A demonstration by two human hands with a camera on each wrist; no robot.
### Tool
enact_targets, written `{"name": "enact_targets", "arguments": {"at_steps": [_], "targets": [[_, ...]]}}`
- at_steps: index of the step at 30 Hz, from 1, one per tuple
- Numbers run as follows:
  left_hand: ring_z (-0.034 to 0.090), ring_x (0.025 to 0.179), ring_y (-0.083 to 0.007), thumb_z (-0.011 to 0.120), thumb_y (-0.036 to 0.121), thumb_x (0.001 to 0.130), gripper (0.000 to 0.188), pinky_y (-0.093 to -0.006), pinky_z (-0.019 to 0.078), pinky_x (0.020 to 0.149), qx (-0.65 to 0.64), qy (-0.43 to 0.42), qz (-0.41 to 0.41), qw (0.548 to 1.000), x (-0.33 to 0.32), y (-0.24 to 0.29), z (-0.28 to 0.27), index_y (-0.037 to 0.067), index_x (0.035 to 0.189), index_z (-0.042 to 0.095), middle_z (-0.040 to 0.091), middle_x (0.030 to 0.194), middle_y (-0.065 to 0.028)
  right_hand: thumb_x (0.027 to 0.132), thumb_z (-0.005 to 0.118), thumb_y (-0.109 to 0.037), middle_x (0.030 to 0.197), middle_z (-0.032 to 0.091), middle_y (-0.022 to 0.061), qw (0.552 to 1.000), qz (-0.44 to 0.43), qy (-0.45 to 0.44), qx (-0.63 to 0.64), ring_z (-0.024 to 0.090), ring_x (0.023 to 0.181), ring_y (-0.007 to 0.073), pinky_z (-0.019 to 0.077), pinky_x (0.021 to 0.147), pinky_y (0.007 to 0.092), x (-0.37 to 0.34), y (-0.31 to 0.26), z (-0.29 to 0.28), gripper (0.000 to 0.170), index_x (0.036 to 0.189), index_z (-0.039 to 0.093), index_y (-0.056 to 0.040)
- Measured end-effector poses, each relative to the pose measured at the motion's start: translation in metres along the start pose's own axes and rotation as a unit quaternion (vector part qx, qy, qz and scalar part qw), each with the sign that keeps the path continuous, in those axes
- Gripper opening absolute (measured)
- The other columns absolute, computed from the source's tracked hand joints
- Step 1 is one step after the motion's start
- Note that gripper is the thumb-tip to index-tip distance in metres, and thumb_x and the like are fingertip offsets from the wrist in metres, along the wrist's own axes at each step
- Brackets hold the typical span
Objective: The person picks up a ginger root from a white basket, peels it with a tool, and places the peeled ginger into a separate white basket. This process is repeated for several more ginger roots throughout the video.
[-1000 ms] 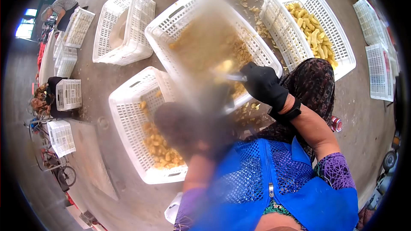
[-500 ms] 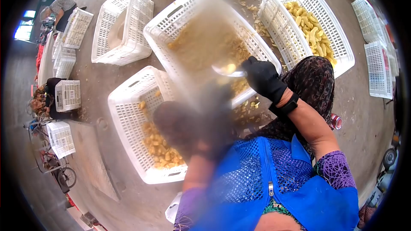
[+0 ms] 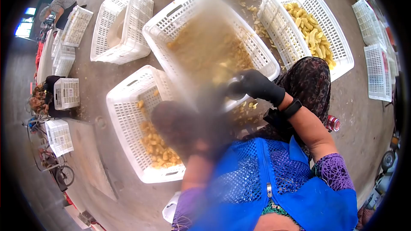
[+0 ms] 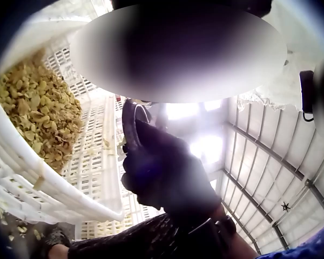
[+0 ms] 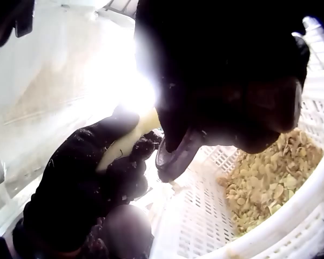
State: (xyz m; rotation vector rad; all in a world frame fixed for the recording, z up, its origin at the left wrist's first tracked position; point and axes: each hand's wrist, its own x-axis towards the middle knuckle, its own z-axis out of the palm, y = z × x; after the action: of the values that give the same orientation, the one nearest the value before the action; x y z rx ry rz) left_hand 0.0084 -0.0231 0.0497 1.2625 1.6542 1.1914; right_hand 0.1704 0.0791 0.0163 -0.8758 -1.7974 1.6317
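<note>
Concrete floor, crates everywhere, peeling seemingly mid-flow!
Right hand grips peeler, left hand clasps pale piece; yellow pile looks done, browner batch apparently waits.

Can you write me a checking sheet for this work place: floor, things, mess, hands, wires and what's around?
Surface: brownish-grey floor, littered in places.
Job's things: pale piece and curved tool, both held.
Clutter: scraps on the floor; seemingly a red can.
Hands: gloved left hand grips the pale piece; gloved right hand holds the curved tool.
Cables: nothing seen for certain.
Surroundings: white crates, two people, a bicycle.
</note>
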Motion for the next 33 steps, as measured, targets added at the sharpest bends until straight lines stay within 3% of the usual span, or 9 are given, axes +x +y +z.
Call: {"name": "enact_targets", "arguments": {"at_steps": [3,4,5,11,14,16,19,29,33], "targets": [[0.059,0.081,-0.0321,0.057,0.005,0.086,0.021,-0.0385,0.0477,0.066,0.0,0.0,0.0,1.0,-0.001,-0.001,0.001,0.0,0.106,0.059,0.062,0.093,-0.019,0.082,0.069,-0.031,0.059,0.059,0.0027,0.991,0.13,-0.022,-0.023,0.049,0.044,0.0052,0.034,0.038,0.0191,0.009,-0.027,-0.016,0.03,0.093,0.067,-0.003],[0.059,0.081,-0.0321,0.057,0.005,0.086,0.021,-0.0385,0.0476,0.066,0.001,0.0,0.0,1.0,0.0,-0.001,0.001,0.0,0.106,0.059,0.062,0.093,-0.019,0.081,0.07,-0.029,0.062,0.061,0.0026,0.994,0.091,0.055,0.039,0.049,0.045,0.0052,0.0353,0.039,0.0205,0.008,-0.011,-0.016,0.03,0.091,0.068,-0.0011],[0.059,0.081,-0.0321,0.057,0.005,0.086,0.021,-0.0385,0.0476,0.066,0.0,0.0,-0.001,1.0,-0.003,-0.002,0.0,0.0,0.106,0.059,0.062,0.093,-0.019,0.083,0.068,-0.025,0.066,0.063,0.0027,0.987,0.081,0.051,-0.126,0.053,0.051,0.0055,0.0406,0.045,0.0217,0.013,0.005,-0.026,0.026,0.093,0.068,-0.0006],[0.059,0.081,-0.0322,0.057,0.005,0.086,0.021,-0.0386,0.0475,0.066,-0.003,0.002,-0.005,1.0,-0.002,-0.003,0.001,0.0,0.107,0.059,0.062,0.093,-0.0191,0.085,0.068,-0.022,0.074,0.066,0.0024,0.976,-0.088,0.094,-0.177,0.059,0.067,0.0079,0.0479,0.058,0.0261,0.002,0.005,-0.012,0.026,0.099,0.065,-0.0009],[0.059,0.081,-0.0323,0.057,0.005,0.086,0.022,-0.0386,0.0475,0.066,0.001,0.003,-0.005,1.0,-0.001,-0.003,0.0,0.0,0.107,0.059,0.062,0.093,-0.0192,0.084,0.068,-0.027,0.078,0.068,0.0061,0.96,-0.049,0.085,-0.263,0.064,0.065,0.0149,0.0487,0.057,0.0297,-0.001,0.003,-0.008,0.026,0.094,0.065,-0.0028],[0.06,0.081,-0.0323,0.057,0.005,0.086,0.022,-0.0387,0.0475,0.066,0.003,0.003,-0.006,1.0,0.0,-0.003,0.0,0.0,0.107,0.059,0.062,0.093,-0.0192,0.084,0.066,-0.026,0.077,0.065,0.0099,0.907,-0.123,0.148,-0.376,0.065,0.065,0.0258,0.0487,0.055,0.0345,-0.001,-0.006,-0.005,0.02,0.087,0.062,-0.0065],[0.06,0.082,-0.0324,0.057,0.006,0.086,0.022,-0.0387,0.0474,0.066,0.003,0.003,-0.008,1.0,-0.001,-0.005,-0.001,0.0,0.107,0.059,0.062,0.093,-0.0193,0.081,0.063,-0.019,0.074,0.06,0.0123,0.866,-0.166,0.089,-0.463,0.061,0.063,0.0324,0.0472,0.053,0.039,-0.002,-0.028,-0.003,0.01,0.082,0.058,-0.0096],[0.06,0.082,-0.0326,0.056,0.006,0.086,0.023,-0.0389,0.0473,0.066,0.01,-0.002,0.002,1.0,0.004,-0.007,-0.004,0.0,0.108,0.058,0.062,0.093,-0.0195,0.076,0.058,-0.01,0.071,0.055,0.01,0.843,-0.13,0.079,-0.515,0.059,0.059,0.0307,0.0456,0.051,0.0412,-0.002,-0.002,-0.012,0.007,0.083,0.056,-0.0102],[0.06,0.082,-0.0326,0.056,0.006,0.086,0.023,-0.0389,0.0472,0.066,0.017,0.005,0.0,1.0,0.001,-0.008,-0.009,0.0,0.108,0.058,0.062,0.093,-0.0196,0.078,0.056,-0.01,0.071,0.055,0.0099,0.808,-0.086,0.072,-0.579,0.06,0.059,0.0299,0.0456,0.05,0.0409,0.0,0.006,-0.017,0.005,0.084,0.055,-0.0103]]}}
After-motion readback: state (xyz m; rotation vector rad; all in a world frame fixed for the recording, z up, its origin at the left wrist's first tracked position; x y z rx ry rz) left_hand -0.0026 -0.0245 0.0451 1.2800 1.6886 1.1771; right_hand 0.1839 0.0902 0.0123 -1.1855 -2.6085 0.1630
